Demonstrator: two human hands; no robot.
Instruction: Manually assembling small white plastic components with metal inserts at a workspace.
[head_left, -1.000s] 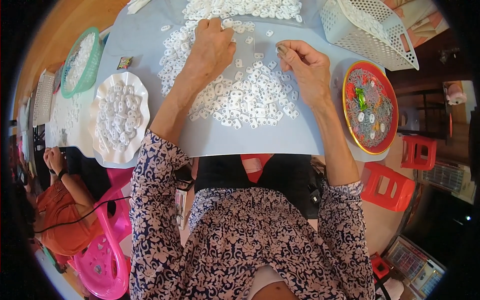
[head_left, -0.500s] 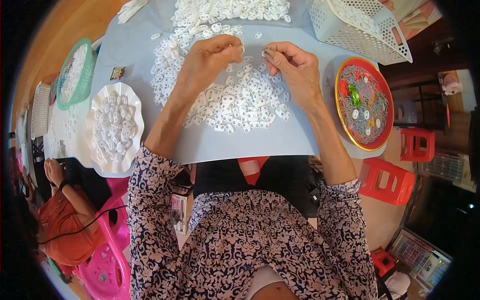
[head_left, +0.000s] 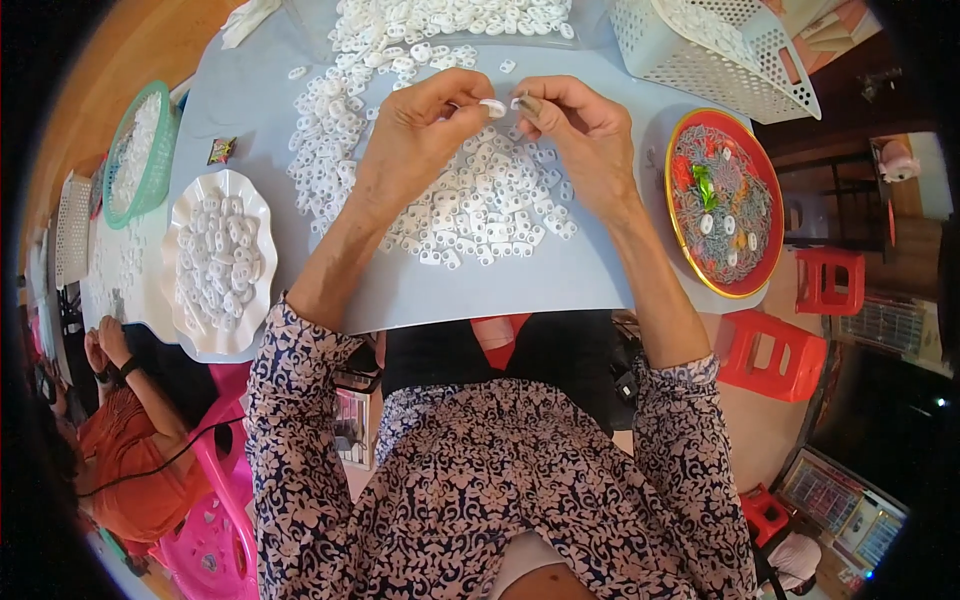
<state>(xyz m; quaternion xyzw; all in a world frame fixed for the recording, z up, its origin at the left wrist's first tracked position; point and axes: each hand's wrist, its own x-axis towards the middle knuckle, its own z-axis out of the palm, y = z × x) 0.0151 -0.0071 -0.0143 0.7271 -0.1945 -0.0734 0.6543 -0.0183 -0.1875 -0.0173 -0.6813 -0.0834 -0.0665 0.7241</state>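
Note:
Above a spread of white plastic pieces with dark holes [head_left: 490, 205], my hands face each other, fingertips a short gap apart. My left hand [head_left: 432, 125] is closed in a pinch on a white oval plastic piece [head_left: 492, 108], which sticks out past the thumb. Thumb and forefinger of my right hand [head_left: 580, 125] press together on a small white bit [head_left: 517, 103]; its exact kind is hard to make out. More white pieces lie heaped left of my left wrist. At the left, a scalloped white dish [head_left: 268, 235] holds rounded white oval pieces.
A red tray with a gold rim [head_left: 672, 215] at the right holds many small grey metal parts. A white perforated basket [head_left: 700, 85] stands far right, a clear bin [head_left: 590, 35] at the back. A green basket [head_left: 160, 170] and another person's hands [head_left: 108, 340] are at far left.
My right hand has shifted slightly left, closer to my left hand. The white oval piece in my left fingers now shows more plainly.

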